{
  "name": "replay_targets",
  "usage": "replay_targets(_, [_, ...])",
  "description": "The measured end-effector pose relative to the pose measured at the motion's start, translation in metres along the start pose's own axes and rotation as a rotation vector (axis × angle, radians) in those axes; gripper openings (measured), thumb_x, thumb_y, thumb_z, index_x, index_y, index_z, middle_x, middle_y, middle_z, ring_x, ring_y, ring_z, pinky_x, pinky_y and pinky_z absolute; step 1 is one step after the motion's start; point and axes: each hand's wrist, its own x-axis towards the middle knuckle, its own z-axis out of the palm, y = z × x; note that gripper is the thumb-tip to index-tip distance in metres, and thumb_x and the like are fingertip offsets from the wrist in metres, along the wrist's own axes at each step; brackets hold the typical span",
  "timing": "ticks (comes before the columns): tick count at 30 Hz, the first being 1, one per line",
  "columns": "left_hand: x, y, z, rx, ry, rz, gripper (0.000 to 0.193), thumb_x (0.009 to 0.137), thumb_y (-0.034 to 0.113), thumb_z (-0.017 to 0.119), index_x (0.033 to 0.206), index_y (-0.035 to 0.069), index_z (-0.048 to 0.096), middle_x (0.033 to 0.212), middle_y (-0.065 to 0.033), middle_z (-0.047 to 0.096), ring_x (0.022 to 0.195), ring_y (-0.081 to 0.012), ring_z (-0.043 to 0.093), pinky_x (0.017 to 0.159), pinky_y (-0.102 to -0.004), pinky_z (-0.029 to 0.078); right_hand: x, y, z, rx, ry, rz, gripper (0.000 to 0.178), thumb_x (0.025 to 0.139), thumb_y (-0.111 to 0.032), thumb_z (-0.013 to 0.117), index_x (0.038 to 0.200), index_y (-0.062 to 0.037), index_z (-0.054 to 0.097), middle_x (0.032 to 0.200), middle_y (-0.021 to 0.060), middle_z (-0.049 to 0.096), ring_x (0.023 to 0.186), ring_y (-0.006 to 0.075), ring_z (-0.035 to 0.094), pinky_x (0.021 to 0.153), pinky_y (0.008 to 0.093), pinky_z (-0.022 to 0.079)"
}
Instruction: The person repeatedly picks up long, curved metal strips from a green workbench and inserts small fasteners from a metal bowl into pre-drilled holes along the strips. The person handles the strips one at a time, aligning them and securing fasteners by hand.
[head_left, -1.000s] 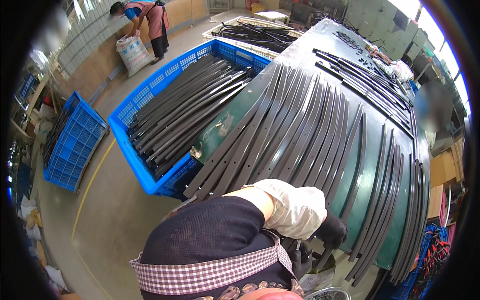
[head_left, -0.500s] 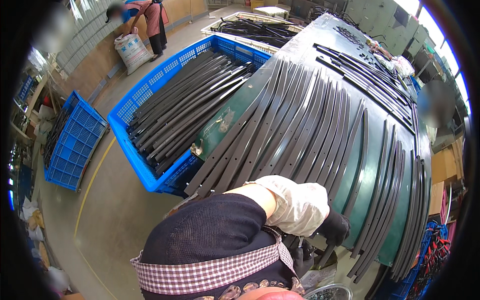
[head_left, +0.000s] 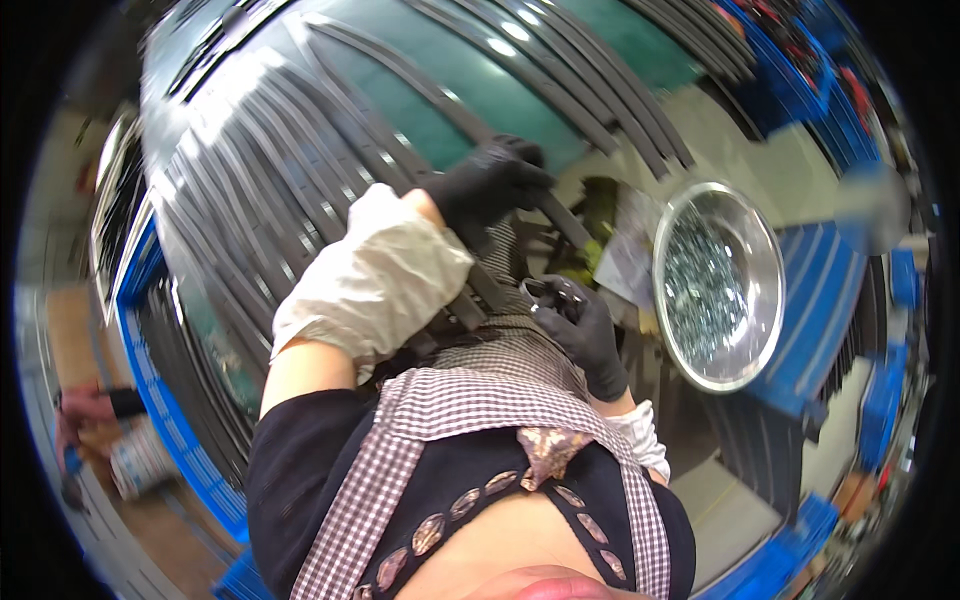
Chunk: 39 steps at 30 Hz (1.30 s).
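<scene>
I note the right hand (head_left: 585,335), black-gloved, closed around a small metal part nearest me, while the left hand (head_left: 490,185) grips a long dark strip (head_left: 560,215) running diagonally between them, steel bowl (head_left: 765,240) lying beyond.

Left hand (head_left: 490,185) closed on a dark curved strip (head_left: 560,215). Left of the grip: table (head_left: 450,120) packed with black strips (head_left: 260,190), no gaps. Right of it: steel bowl (head_left: 718,285) blocking. Below: right hand (head_left: 580,325) close by. Open tabletop above only.
</scene>
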Motion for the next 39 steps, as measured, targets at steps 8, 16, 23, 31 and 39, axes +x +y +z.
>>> replay_targets(8, [0.008,0.015,0.001,0.109,-0.084,-0.014,0.032,0.078,0.017,0.071,0.109,0.014,0.071,0.095,-0.0061,0.062,0.096,-0.0294,0.059,0.087,-0.0411,0.047,-0.043,0.008,-0.009,0.089,0.134,-0.034,0.047,0.086,-0.014,0.071,0.127,0.004,0.056,0.09,0.0074,0.064,0.08,0.0116,0.061,0.071,0.0268,0.051])
replay_targets(16, [0.006,0.012,0.0,0.086,-0.055,0.027,0.032,0.075,0.013,0.074,0.107,0.011,0.072,0.098,-0.009,0.064,0.095,-0.0315,0.061,0.086,-0.0421,0.049,-0.053,0.006,-0.003,0.011,0.193,-0.063,0.045,0.085,-0.015,0.072,0.124,0.0036,0.058,0.087,0.0056,0.063,0.077,0.0104,0.059,0.069,0.0262,0.05])
replay_targets(23, [0.0,0.003,0.004,-0.058,-0.013,0.067,0.029,0.072,0.012,0.074,0.1,0.011,0.072,0.095,-0.0097,0.064,0.091,-0.0321,0.061,0.083,-0.0417,0.049,-0.057,0.017,-0.005,-0.057,0.246,-0.078,0.039,0.082,-0.011,0.072,0.119,0.0023,0.064,0.089,0.0024,0.064,0.083,0.0092,0.057,0.076,0.0252,0.048])
replay_targets(31, [-0.004,0.009,0.001,0.007,-0.039,0.044,0.036,0.071,0.012,0.074,0.106,0.016,0.071,0.097,-0.0054,0.064,0.097,-0.0292,0.06,0.094,-0.044,0.043,-0.05,0.005,0.002,0.048,0.204,-0.004,0.04,0.085,-0.01,0.071,0.121,0.0048,0.061,0.093,0.0027,0.064,0.085,0.0092,0.058,0.078,0.0257,0.048])
replay_targets(39, [-0.002,0.009,-0.001,0.111,-0.091,0.071,0.031,0.075,0.015,0.072,0.107,0.017,0.07,0.097,-0.0019,0.063,0.097,-0.0268,0.059,0.093,-0.0433,0.045,-0.047,0.01,0.002,0.104,0.181,-0.008,0.042,0.085,-0.01,0.072,0.122,0.0054,0.06,0.094,0.0037,0.063,0.083,0.009,0.058,0.077,0.0258,0.048])
